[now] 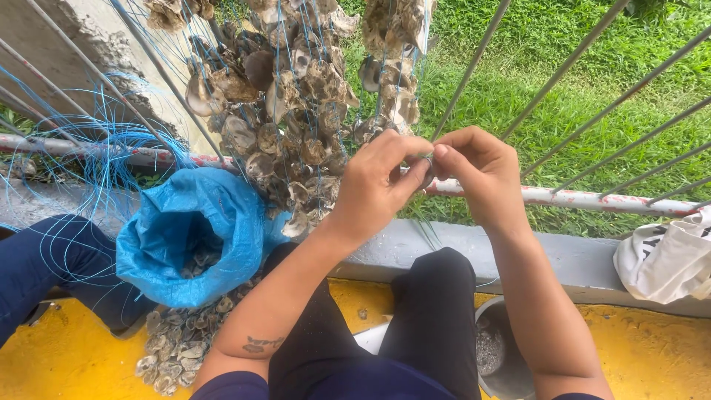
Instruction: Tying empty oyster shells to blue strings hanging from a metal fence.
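Note:
My left hand (378, 181) and my right hand (478, 170) meet in front of a metal railing (592, 198). Between their fingertips they pinch a small grey shell (428, 164), which is mostly hidden by the fingers. A thin strand runs down from it, too fine to make out well. Strings of oyster shells (296, 111) hang on blue twine from the railing bars just left of my left hand. My knees in dark trousers (437, 311) are raised below my arms.
An open blue sack (189, 233) holds shells, and more loose shells (174, 348) lie on the yellow floor. A grey bucket (500, 355) stands by my right leg. A white bag (666, 259) rests at right. Another person's blue-clad leg (44, 255) is at left. Grass lies beyond.

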